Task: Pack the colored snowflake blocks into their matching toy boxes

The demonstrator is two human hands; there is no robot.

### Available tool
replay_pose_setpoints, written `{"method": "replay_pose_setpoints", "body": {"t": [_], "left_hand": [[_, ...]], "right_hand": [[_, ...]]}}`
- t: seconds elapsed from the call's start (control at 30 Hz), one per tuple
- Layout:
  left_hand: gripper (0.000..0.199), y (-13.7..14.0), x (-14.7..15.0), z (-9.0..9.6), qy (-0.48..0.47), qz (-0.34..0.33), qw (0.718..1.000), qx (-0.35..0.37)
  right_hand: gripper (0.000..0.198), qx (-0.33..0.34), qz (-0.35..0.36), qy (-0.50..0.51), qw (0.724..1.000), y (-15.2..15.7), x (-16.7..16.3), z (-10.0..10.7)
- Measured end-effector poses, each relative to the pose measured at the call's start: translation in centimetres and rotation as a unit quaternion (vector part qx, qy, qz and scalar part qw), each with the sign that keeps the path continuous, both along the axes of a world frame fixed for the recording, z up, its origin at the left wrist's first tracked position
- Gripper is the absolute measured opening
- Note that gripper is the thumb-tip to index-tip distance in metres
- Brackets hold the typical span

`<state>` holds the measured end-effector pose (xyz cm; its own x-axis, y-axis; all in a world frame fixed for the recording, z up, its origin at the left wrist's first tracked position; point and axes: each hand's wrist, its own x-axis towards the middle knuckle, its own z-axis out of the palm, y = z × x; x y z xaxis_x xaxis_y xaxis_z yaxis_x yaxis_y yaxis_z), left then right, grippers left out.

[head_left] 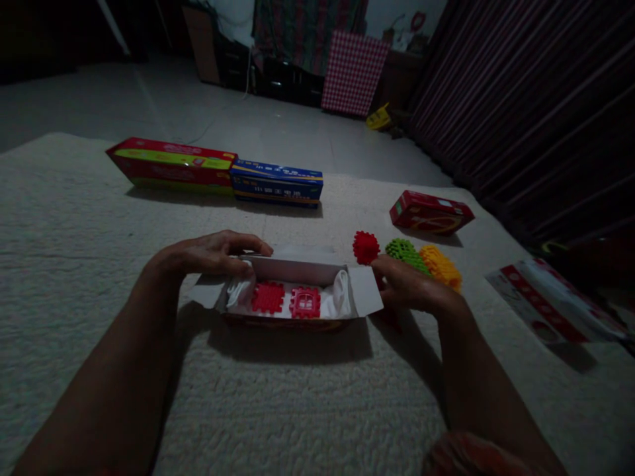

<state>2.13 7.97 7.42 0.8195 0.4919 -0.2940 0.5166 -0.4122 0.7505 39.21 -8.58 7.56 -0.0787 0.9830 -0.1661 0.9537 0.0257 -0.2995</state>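
Note:
A small open cardboard box (292, 324) sits on the quilted mat in front of me, white inside and lined with white plastic. Two red interlocking toy tiles lie in it: a solid tile (268, 297) and a window tile (305, 303). My left hand (218, 254) grips the box at its far left corner, thumb and fingers bent around the edge. Beside the raised right flap (366, 291), my right hand (404, 284) is curled down over red pieces, its fingertips partly hidden. A red tile (366, 247) shows just beyond it, with green tiles (407, 254) and yellow tiles (440, 268) alongside.
Across the mat's far side lie a long red-and-green box (178, 165) and a blue box (276, 184) end to end. A red box (431, 213) stands at the back right. Farther right is a red-and-white package (555, 301). A dark curtain (491, 112) hangs at the right.

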Motion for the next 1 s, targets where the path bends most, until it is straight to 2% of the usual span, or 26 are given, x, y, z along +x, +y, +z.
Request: {"method": "replay_pose_setpoints", "body": {"t": [0.07, 0.17, 0.23, 0.3, 0.43, 0.57, 0.7, 0.83, 1.0], "left_hand": [[0.057, 0.1, -0.1, -0.2, -0.003, -0.001, 1.000, -0.007], [0.056, 0.2, -0.2, -0.3, -0.010, -0.001, 1.000, -0.020], [0.056, 0.2, -0.3, -0.3, -0.018, -0.002, 0.999, -0.032], [0.055, 0.1, -0.3, -0.1, -0.027, -0.004, 0.999, -0.045], [0.056, -0.2, -0.2, 0.1, -0.033, -0.012, 0.998, -0.053], [0.057, -0.2, -0.2, -0.1, -0.046, -0.020, 0.997, -0.060], [0.058, -0.2, -0.2, -0.3, -0.051, -0.016, 0.996, -0.075], [0.060, -0.4, 0.0, 0.1, -0.041, -0.004, 0.995, -0.086], [0.058, -0.6, 0.2, 0.6, -0.019, 0.001, 0.998, -0.061]], "right_hand": [[0.019, 0.029, -0.021, -0.023, 0.999, 0.1, 1.1, 0.8], [0.026, 0.139, -0.029, -0.037, 0.989, -0.1, 1.7, 2.7], [0.028, 0.203, 0.007, -0.016, 0.979, -0.3, 0.6, 4.2], [0.026, 0.228, 0.056, 0.017, 0.972, -0.4, -1.8, 5.4], [0.020, 0.182, 0.152, 0.082, 0.968, 0.1, -8.3, 6.5], [0.022, 0.100, 0.181, 0.093, 0.974, 1.0, -12.9, 5.7], [0.026, 0.066, 0.188, 0.076, 0.977, 1.4, -14.4, 4.3], [0.026, 0.091, 0.197, 0.064, 0.974, 1.8, -14.9, 3.5], [0.029, 0.113, 0.199, 0.086, 0.970, 2.2, -15.5, 3.4]]}}
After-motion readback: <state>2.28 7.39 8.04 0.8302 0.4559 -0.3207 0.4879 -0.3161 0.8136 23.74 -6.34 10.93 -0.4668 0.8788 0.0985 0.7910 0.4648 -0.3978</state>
